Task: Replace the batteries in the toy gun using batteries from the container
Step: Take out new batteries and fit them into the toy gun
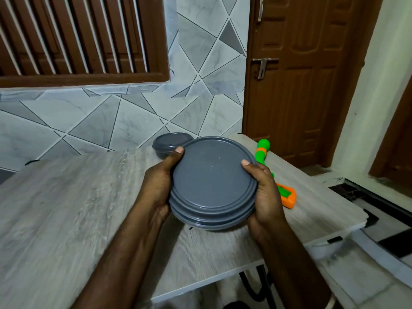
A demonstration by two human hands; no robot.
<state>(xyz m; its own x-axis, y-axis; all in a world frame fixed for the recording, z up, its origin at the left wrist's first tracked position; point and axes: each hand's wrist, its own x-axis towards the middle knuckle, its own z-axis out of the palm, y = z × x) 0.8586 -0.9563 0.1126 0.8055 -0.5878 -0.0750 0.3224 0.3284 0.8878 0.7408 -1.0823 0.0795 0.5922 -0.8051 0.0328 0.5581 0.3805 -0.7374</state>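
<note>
A round grey container (211,181) with its lid on is held above the wooden table (73,197), tilted so the lid faces me. My left hand (159,184) grips its left rim, thumb on the lid's edge. My right hand (266,190) grips the right rim the same way. The green and orange toy gun (263,152) lies on the table behind my right hand, partly hidden by it and the container. No batteries are in sight.
A second, smaller grey lidded container (167,143) stands at the table's far edge against the tiled wall. A brown door (301,74) is at the right. The table's right edge drops to a patterned floor (379,230).
</note>
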